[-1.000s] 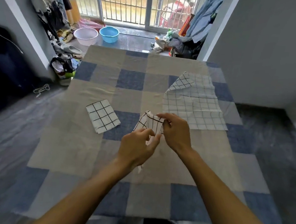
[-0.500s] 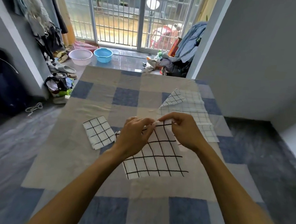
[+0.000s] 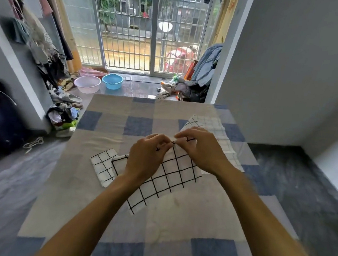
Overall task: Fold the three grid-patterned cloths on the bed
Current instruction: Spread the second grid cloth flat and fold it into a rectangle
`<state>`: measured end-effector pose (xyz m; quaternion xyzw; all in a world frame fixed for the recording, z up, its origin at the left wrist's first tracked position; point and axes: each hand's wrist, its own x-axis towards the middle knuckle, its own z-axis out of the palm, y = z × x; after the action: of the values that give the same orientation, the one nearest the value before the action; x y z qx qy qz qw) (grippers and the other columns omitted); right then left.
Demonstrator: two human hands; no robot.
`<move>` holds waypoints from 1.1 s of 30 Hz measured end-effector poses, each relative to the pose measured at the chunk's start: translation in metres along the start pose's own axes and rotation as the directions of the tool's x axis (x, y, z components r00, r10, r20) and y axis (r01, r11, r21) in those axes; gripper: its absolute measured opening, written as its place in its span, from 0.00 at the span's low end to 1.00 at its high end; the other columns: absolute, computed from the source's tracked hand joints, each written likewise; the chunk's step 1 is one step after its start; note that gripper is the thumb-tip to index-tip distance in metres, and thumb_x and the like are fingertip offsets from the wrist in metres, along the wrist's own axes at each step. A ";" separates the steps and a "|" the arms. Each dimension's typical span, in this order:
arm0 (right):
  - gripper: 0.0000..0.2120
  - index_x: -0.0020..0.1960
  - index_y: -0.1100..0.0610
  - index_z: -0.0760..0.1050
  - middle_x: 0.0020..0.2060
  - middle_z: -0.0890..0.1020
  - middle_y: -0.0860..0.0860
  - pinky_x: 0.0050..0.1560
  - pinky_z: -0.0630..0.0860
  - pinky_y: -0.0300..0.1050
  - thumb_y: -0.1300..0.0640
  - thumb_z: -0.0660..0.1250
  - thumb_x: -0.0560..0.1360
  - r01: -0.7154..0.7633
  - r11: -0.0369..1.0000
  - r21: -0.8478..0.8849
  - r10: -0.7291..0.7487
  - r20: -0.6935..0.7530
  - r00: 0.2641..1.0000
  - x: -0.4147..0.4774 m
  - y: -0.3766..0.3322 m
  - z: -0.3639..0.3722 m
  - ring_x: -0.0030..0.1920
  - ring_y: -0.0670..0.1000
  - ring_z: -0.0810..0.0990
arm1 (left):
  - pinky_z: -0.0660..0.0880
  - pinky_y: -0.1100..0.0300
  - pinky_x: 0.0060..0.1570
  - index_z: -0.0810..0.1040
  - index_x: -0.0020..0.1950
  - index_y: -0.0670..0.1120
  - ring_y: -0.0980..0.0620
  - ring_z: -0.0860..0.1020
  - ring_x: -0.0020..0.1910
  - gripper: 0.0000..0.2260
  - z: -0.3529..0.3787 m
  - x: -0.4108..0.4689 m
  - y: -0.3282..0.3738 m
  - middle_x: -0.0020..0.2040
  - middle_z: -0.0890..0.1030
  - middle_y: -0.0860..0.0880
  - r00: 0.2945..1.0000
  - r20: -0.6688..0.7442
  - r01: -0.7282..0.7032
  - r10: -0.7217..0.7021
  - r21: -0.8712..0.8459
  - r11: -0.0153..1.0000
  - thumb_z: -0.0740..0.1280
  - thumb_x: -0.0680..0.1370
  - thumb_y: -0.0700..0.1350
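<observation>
**Both hands pinching the far edge of the bold-grid cloth**

The left hand (image 3: 148, 157) is closed in a pinch, fingertips gripping the far edge of the bold-grid cloth (image 3: 169, 176). The right hand (image 3: 201, 148) is closed in a like pinch on the same edge, just beside the left; the two sets of fingertips nearly touch. Both forearms reach in from the near edge of the view.

The bold-grid cloth is opened out and hangs from the pinched edge toward the person, its lower part lying on the bed (image 3: 175, 222). Its left margin overlaps the small folded cloth (image 3: 102, 167), a white square with the same black grid, which lies flat on the bed to the left of the left hand.

Behind the right hand lies the pale-grid cloth (image 3: 216, 128), spread on the far right part of the bed with one corner turned over; the right hand hides part of it.

The bed carries a cover of blue and beige squares. Beyond its far end, on the floor, stand a pink basin (image 3: 87, 83) and a blue basin (image 3: 112, 81), side by side before a barred glass door (image 3: 145, 31)
</observation>
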<state>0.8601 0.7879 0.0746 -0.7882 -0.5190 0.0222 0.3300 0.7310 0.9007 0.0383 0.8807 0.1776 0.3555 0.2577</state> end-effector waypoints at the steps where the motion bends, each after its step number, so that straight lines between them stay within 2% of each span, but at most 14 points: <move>1: 0.07 0.52 0.51 0.80 0.48 0.81 0.46 0.47 0.66 0.31 0.52 0.66 0.76 0.017 0.999 -0.030 -0.018 -0.006 1.000 0.001 -0.001 0.000 0.48 0.42 0.73 | 0.75 0.63 0.39 0.81 0.48 0.47 0.55 0.78 0.38 0.06 -0.002 0.001 0.001 0.42 0.82 0.50 1.000 -0.007 -0.014 0.014 0.014 1.000 0.69 0.75 0.47; 5: 0.05 0.48 0.52 0.80 0.44 0.80 0.46 0.51 0.72 0.41 0.55 0.65 0.77 0.023 1.000 -0.012 -0.023 -0.045 0.999 0.001 -0.001 -0.006 0.47 0.44 0.73 | 0.75 0.62 0.38 0.81 0.47 0.47 0.56 0.78 0.37 0.07 -0.014 0.000 0.000 0.41 0.82 0.51 0.999 -0.030 -0.026 0.027 0.042 0.999 0.68 0.75 0.49; 10: 0.05 0.48 0.54 0.79 0.42 0.78 0.45 0.51 0.75 0.44 0.57 0.64 0.78 -0.027 0.998 0.057 0.034 -0.126 0.991 -0.006 0.007 -0.021 0.47 0.46 0.75 | 0.74 0.66 0.38 0.83 0.47 0.47 0.57 0.78 0.38 0.06 -0.030 -0.009 -0.015 0.41 0.82 0.52 0.998 -0.056 0.029 -0.027 0.046 0.998 0.69 0.75 0.48; 12: 0.05 0.47 0.53 0.79 0.42 0.78 0.45 0.51 0.75 0.45 0.56 0.64 0.78 -0.052 0.996 0.078 0.063 -0.148 0.987 -0.012 0.011 -0.028 0.47 0.47 0.77 | 0.76 0.63 0.39 0.83 0.47 0.47 0.56 0.78 0.38 0.06 -0.036 -0.013 -0.021 0.41 0.83 0.51 0.997 -0.052 0.054 -0.052 0.050 0.997 0.69 0.75 0.47; 16: 0.04 0.46 0.50 0.77 0.42 0.78 0.43 0.50 0.74 0.40 0.56 0.64 0.78 -0.094 0.990 0.110 0.111 -0.161 0.981 -0.021 0.015 -0.036 0.47 0.46 0.76 | 0.69 0.70 0.39 0.83 0.47 0.46 0.57 0.76 0.37 0.06 -0.043 -0.018 -0.026 0.41 0.82 0.52 0.996 -0.053 0.074 -0.071 0.063 0.995 0.69 0.74 0.46; 20: 0.06 0.50 0.54 0.78 0.45 0.80 0.47 0.48 0.73 0.35 0.56 0.63 0.78 -0.141 0.984 0.111 0.157 -0.157 0.975 -0.024 0.021 -0.036 0.48 0.46 0.76 | 0.70 0.69 0.39 0.83 0.46 0.47 0.58 0.75 0.38 0.05 -0.045 -0.023 -0.027 0.40 0.80 0.54 0.995 -0.056 0.088 -0.085 0.061 0.994 0.69 0.74 0.47; 23: 0.07 0.51 0.53 0.78 0.45 0.79 0.46 0.53 0.74 0.44 0.52 0.64 0.78 -0.138 0.990 -0.016 0.134 -0.150 0.979 -0.025 0.024 -0.032 0.50 0.49 0.76 | 0.68 0.72 0.39 0.82 0.46 0.46 0.58 0.75 0.38 0.04 -0.044 -0.024 -0.021 0.41 0.80 0.52 0.996 -0.053 0.072 -0.069 0.059 0.996 0.69 0.75 0.45; 27: 0.18 0.61 0.49 0.75 0.56 0.79 0.48 0.67 0.62 0.54 0.45 0.66 0.74 0.025 0.965 -0.260 -0.046 -0.072 0.996 -0.023 0.002 -0.007 0.61 0.51 0.73 | 0.69 0.69 0.38 0.81 0.46 0.46 0.56 0.75 0.38 0.04 -0.037 -0.019 -0.009 0.42 0.80 0.51 1.000 -0.020 -0.004 0.006 0.097 0.995 0.68 0.76 0.45; 29: 0.22 0.65 0.47 0.71 0.61 0.77 0.49 0.72 0.53 0.59 0.45 0.67 0.73 0.062 0.931 -0.360 -0.088 -0.058 0.994 -0.020 -0.012 0.007 0.67 0.52 0.69 | 0.72 0.64 0.38 0.80 0.47 0.46 0.55 0.75 0.38 0.04 -0.035 -0.017 -0.006 0.43 0.79 0.50 0.999 -0.002 -0.040 0.040 0.130 0.991 0.68 0.76 0.45; 31: 0.25 0.68 0.47 0.68 0.64 0.75 0.48 0.73 0.45 0.59 0.49 0.67 0.72 0.071 0.925 -0.373 -0.096 -0.048 0.994 -0.018 -0.023 0.016 0.70 0.52 0.65 | 0.74 0.60 0.36 0.80 0.47 0.45 0.53 0.75 0.38 0.03 -0.036 -0.018 -0.007 0.43 0.77 0.48 0.997 -0.007 -0.073 0.075 0.182 0.981 0.69 0.74 0.44; 33: 0.27 0.69 0.47 0.68 0.64 0.74 0.48 0.74 0.46 0.58 0.56 0.67 0.71 0.108 0.949 -0.297 -0.118 -0.019 0.993 -0.017 -0.029 0.020 0.71 0.51 0.64 | 0.73 0.59 0.32 0.79 0.47 0.46 0.52 0.72 0.37 0.05 -0.042 -0.020 -0.010 0.43 0.74 0.47 0.997 -0.026 -0.068 0.077 0.244 0.967 0.71 0.73 0.44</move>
<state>0.8213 0.7906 0.0697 -0.7978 -0.5547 -0.0886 0.2188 0.6861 0.9125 0.0471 0.9051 0.1921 0.3557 0.1317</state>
